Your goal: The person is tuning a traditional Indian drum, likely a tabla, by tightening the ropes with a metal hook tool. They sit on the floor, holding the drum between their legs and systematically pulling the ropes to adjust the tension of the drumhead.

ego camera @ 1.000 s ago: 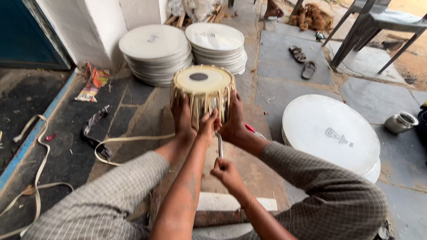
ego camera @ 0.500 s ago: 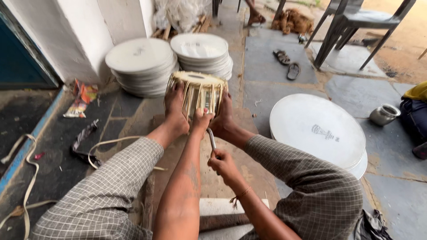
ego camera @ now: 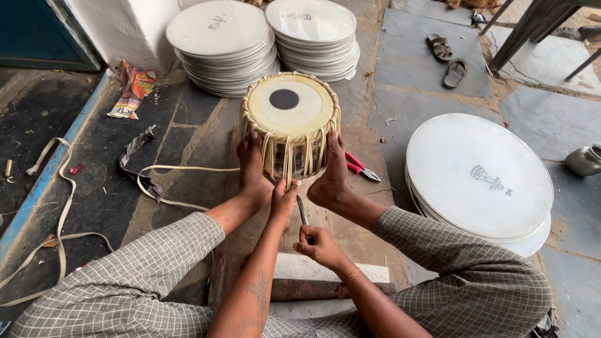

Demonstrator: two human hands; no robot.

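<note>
The tabla drum stays clamped between both feet on the floor, now nearer in view, left hand pinching its straps, right hand gripping a metal tool

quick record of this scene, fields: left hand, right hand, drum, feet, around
left hand: fingers on the lacing at the drum's near side
right hand: grips a thin metal tool pointing at the drum
drum: cream skin, black centre spot, tilted
feet: bare, clamping the drum's sides
around: white disc stacks, red-handled pliers, sandals
</note>
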